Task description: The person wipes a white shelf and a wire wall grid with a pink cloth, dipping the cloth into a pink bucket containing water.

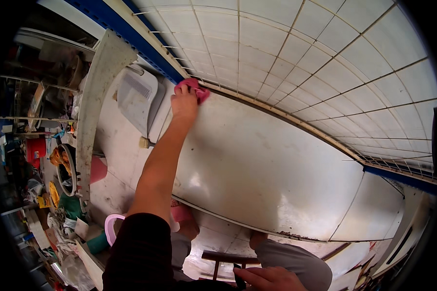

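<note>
My left hand [183, 102] is stretched out to the far left corner of a white shelf board [243, 165]. Its fingers close over a crumpled pink-red cloth [202, 93], pressed against the board beside a blue metal post [165, 65]. At the lower edge, near my knee, my right hand [272, 279] is partly cut off by the frame. Its fingers are bent together next to a small dark thing [238, 277] whose kind does not show. Dark spots and smudges mark the board, and its front edge looks worn.
White wire mesh [286, 53] rises along the board's back edge. A grey dustpan [140, 92] lies left of the post, near a small brush [144, 142]. Cluttered shelves with a red bucket [35, 149] fill the left. A wooden stool [223, 257] stands between my legs.
</note>
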Tool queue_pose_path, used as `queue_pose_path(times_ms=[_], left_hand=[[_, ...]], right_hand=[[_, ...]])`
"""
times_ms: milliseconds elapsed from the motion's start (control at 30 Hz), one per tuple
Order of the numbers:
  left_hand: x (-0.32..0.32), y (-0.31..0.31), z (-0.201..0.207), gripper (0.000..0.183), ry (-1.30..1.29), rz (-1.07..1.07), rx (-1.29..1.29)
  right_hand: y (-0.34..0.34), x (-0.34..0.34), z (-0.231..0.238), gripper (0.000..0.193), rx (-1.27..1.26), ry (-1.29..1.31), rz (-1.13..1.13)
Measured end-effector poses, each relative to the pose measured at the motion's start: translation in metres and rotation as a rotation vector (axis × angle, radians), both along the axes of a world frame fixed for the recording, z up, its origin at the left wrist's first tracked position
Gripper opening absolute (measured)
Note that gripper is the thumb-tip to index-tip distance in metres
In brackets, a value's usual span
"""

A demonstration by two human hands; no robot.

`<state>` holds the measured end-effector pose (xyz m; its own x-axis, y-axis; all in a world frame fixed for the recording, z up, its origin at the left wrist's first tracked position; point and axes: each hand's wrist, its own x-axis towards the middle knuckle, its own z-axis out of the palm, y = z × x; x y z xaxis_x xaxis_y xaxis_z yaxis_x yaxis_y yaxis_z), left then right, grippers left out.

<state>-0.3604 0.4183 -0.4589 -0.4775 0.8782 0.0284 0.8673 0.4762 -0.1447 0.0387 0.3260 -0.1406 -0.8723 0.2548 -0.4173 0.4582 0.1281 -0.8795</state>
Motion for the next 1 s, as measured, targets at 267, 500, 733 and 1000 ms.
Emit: queue_pose_path(times_ms=[267,500,733,1000], left_hand=[[0.025,0.009,0.0,0.03,-0.215,0.207,0.09],[0.015,-0.006,0.006,0.037,-0.09,-0.047,0.012],[0.03,-0.007,0.0,0.039,-0.049,-0.103,0.075],[0.032,0.01,0.01,0.037,-0.152,0.109,0.23]], right_hand=[[-0.003,-0.001,0.002,0.048,-0.05,-0.083,0.039],[-0.004,0.002,0.003,0.048,-0.017,-0.056,0.044],[-0.004,0.004,0.0,0.051,-0.023,-0.061,0.028],[-0.003,0.006,-0.001,0.052,-0.001,-0.067,0.009]])
